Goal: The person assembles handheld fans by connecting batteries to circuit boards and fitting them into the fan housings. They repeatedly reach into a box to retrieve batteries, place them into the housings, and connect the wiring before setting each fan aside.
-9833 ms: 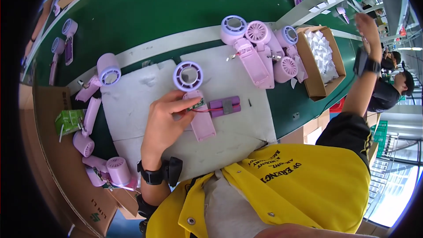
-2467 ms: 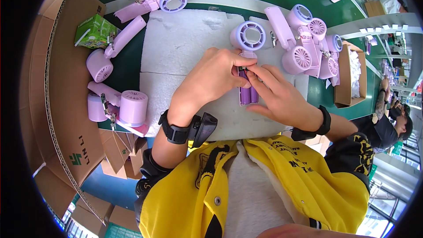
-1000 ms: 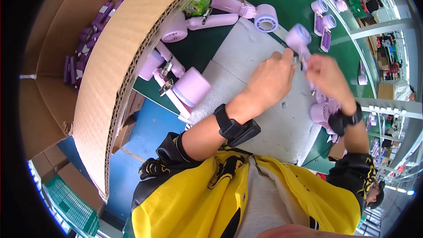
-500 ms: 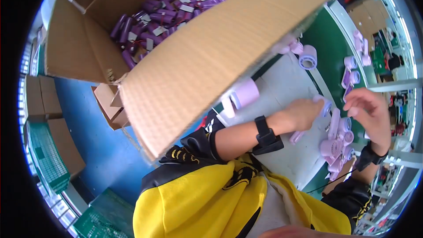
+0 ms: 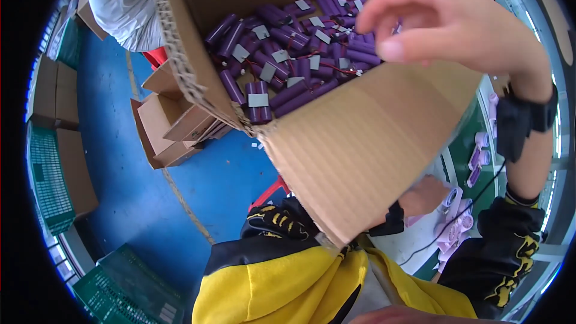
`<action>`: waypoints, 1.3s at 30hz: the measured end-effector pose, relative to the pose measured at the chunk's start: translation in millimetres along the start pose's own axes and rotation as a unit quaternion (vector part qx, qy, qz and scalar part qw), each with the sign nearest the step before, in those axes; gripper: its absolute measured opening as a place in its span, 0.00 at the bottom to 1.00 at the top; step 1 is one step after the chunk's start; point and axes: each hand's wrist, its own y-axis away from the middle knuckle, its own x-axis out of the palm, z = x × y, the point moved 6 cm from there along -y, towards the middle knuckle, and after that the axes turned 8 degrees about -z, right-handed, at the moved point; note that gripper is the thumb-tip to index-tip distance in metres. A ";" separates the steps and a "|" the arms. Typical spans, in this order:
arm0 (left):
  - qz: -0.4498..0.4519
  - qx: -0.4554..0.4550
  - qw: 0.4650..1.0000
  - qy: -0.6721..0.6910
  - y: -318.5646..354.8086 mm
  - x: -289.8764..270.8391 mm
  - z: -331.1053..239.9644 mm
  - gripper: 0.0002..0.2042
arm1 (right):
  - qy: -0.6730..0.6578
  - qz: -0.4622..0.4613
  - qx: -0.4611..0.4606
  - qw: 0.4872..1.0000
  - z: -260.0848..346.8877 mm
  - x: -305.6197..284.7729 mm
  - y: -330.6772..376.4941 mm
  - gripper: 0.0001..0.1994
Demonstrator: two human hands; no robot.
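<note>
Over the open cardboard box (image 5: 372,144) my right hand (image 5: 447,24) hovers with its fingers curved and apart, nothing visible in them. Below it in the box lie many purple battery packs (image 5: 300,39), joined in pairs with pale grey pads and thin red wires. Partly hidden behind the box's near flap, my left hand (image 5: 423,195) is closed around a lilac handheld fan (image 5: 449,198). A bit of the fan's lilac body also shows below that hand. Several more lilac fans (image 5: 459,225) lie on the bench just right of it.
More lilac fan parts (image 5: 478,157) rest on the green bench surface (image 5: 462,138). A smaller open carton (image 5: 159,123) stands on the blue floor at left, near a person in a white top (image 5: 123,6). Green crates (image 5: 51,174) line the left side. A black cable (image 5: 462,216) crosses the bench.
My right hand has moved from above the bench fans up and left, over the battery box. The view has shifted, so the box flap now covers most of my left forearm and much of the bench.
</note>
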 end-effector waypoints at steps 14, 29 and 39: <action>-0.024 -0.039 0.998 0.038 -14.7 4.2 -7.7 0.11 | 0.227 -0.039 -0.291 0.928 -51.6 93.2 -201.9 0.53; -0.002 -0.073 0.996 0.054 3.9 39.6 -12.9 0.11 | 0.243 -0.061 -0.113 0.962 -39.4 75.9 -195.3 0.53; -0.001 -0.080 0.996 0.027 17.9 40.8 0.2 0.12 | 0.156 -0.003 -0.146 0.977 -41.3 85.6 -221.4 0.37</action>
